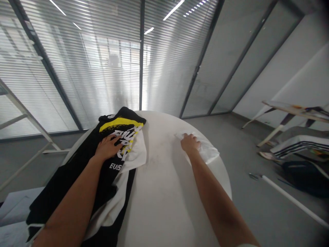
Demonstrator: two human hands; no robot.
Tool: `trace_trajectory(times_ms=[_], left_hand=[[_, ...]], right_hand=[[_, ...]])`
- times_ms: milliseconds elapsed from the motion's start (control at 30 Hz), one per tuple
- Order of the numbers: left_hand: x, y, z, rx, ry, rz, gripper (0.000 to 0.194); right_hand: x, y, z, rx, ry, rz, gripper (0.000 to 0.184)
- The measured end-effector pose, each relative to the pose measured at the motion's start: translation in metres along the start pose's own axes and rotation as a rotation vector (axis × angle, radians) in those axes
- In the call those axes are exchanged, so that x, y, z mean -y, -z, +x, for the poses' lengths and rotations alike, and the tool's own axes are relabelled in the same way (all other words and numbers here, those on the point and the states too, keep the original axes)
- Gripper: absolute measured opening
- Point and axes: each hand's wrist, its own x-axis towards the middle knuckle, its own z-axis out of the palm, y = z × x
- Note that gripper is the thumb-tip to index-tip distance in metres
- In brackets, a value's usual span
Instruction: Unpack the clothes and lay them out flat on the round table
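A round white table (159, 192) fills the middle of the view. On its left side lies a black garment (77, 171) with a yellow and white print, and a white cloth (136, 154) pokes out from under it. My left hand (109, 146) rests flat on the printed part, fingers spread. My right hand (190, 143) presses on a white crumpled wipe (208, 151) near the table's right edge, fingers curled over it.
Glass walls with blinds (102, 61) stand behind the table. A white frame (25, 116) leans at the left. At the right are a low table (295, 111), stacked striped items (300, 144), a dark bag (305, 175) and a white rod (293, 200) on the grey floor.
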Motion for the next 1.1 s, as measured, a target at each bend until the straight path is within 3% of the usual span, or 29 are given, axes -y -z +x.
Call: trace_trajectory(times_ms=[167,300,467,533,600,633,700,767,833,967,1033,1100], left_hand=[[0.017,0.003,0.006,-0.05,0.042,-0.024,0.065],[0.018,0.003,0.007,-0.085,0.027,-0.032,0.062],[-0.006,0.007,0.001,-0.211,0.08,-0.076,0.054],[-0.022,0.012,-0.001,-0.283,0.055,-0.278,0.048],[-0.041,0.018,-0.004,-0.32,-0.036,-0.624,0.046],[-0.051,0.021,-0.006,-0.301,-0.082,-0.853,0.047],[-0.074,0.024,-0.014,-0.235,-0.133,-1.049,0.052],[-0.095,0.025,-0.025,0.001,-0.154,-1.487,0.058],[-0.111,0.025,-0.038,0.128,-0.185,-1.704,0.055],[-0.125,0.028,-0.054,0.234,-0.063,-1.744,0.044],[-0.126,0.032,-0.057,0.214,0.007,-1.736,0.041],[-0.126,0.034,-0.056,0.137,0.032,-1.744,0.042]], right_hand=[[-0.003,0.004,-0.002,-0.066,0.063,0.038,0.039],[-0.003,0.023,0.002,-0.024,0.07,0.248,0.041],[0.014,0.061,0.0,-0.009,0.299,0.771,0.031],[0.026,0.079,-0.011,0.066,0.389,1.076,0.03],[0.039,0.096,-0.026,0.219,0.481,1.345,0.032],[0.045,0.103,-0.035,0.287,0.508,1.441,0.033],[0.057,0.114,-0.049,0.408,0.547,1.566,0.038],[0.066,0.119,-0.059,0.482,0.565,1.626,0.043],[0.073,0.118,-0.062,0.528,0.568,1.655,0.045],[0.087,0.103,-0.059,0.542,0.558,1.584,0.036],[0.095,0.094,-0.056,0.469,0.522,1.476,0.033],[0.101,0.087,-0.055,0.315,0.439,1.335,0.037]])
